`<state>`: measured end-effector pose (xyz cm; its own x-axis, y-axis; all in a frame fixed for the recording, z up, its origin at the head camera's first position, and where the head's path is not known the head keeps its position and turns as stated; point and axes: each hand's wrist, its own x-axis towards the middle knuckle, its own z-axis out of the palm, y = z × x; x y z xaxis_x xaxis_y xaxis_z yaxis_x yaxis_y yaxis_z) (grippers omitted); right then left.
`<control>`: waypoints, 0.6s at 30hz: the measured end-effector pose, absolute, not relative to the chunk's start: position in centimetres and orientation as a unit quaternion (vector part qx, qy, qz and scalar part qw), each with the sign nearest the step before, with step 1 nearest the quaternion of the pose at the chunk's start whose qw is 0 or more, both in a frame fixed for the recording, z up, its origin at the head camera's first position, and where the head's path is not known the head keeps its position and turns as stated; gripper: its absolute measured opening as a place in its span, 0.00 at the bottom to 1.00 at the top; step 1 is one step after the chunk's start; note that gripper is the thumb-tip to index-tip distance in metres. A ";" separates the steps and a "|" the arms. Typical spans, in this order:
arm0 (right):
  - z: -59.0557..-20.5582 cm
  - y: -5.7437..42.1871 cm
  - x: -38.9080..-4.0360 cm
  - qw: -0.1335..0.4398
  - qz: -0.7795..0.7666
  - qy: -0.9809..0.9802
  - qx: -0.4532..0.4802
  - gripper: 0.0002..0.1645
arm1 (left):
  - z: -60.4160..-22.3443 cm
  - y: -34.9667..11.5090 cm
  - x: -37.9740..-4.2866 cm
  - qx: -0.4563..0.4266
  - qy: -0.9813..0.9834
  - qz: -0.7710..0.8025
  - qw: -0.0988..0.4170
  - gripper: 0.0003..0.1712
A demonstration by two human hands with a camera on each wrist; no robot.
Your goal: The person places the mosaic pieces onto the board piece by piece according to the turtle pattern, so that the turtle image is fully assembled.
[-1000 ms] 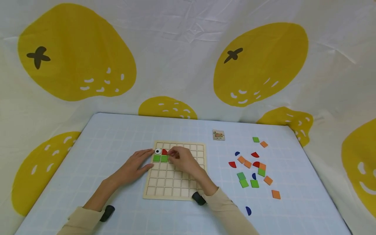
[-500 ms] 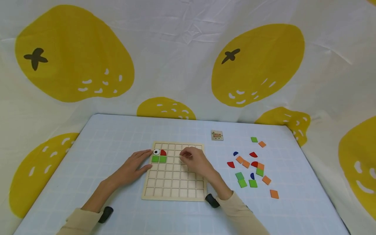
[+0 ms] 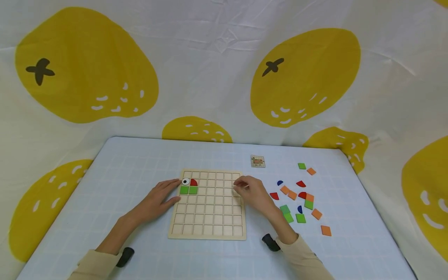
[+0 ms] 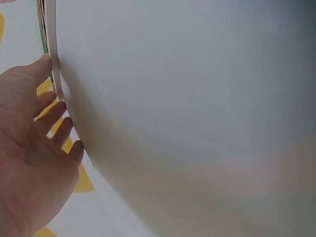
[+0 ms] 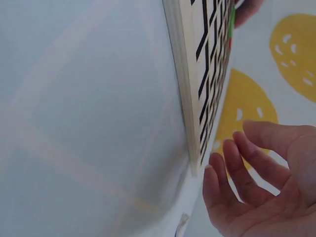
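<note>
A wooden grid board point(image 3: 208, 233) lies on the table. In its upper left cells are a white eye disc point(image 3: 185, 181), a red quarter-circle tile point(image 3: 193, 182) and two green square tiles point(image 3: 188, 190). My left hand point(image 3: 159, 200) rests at the board's left edge, fingertips touching it; the left wrist view shows thumb and fingers along that side. Over the board's right edge hovers my right hand point(image 3: 257, 194), fingers loosely bent. In the right wrist view that hand point(image 5: 261, 177) has nothing between thumb and fingers.
Right of the board lie scattered tiles: orange squares point(image 3: 326, 230), green squares point(image 3: 300, 218), red quarter-circles point(image 3: 274, 196) and blue half-circles point(image 3: 280, 182). A small picture card point(image 3: 258, 161) lies behind the board's right corner. A fruit-print cloth point(image 3: 206, 77) hangs behind the table.
My right hand has moved right, from beside the red quarter-circle tile to the board's right edge, uncovering grid cells. The left hand has stayed at the left edge.
</note>
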<state>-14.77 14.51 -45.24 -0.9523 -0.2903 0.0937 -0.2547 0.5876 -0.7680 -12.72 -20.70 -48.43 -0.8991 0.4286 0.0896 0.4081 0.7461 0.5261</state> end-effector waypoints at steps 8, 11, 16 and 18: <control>-45.3 17.3 -14.0 0.020 -0.397 0.912 -0.099 0.06 | -48.5 -20.7 -12.7 0.220 0.935 0.276 0.022 0.35; -45.3 18.4 -13.6 0.020 -0.387 0.918 -0.083 0.08 | -48.5 -20.8 -12.7 0.222 0.935 0.277 0.021 0.35; -45.1 20.2 -12.9 0.013 -0.376 0.925 -0.055 0.10 | -48.4 -20.8 -12.7 0.223 0.934 0.277 0.018 0.35; -45.1 20.9 -12.6 0.011 -0.367 0.929 -0.044 0.11 | -48.4 -20.7 -12.6 0.222 0.935 0.277 0.019 0.35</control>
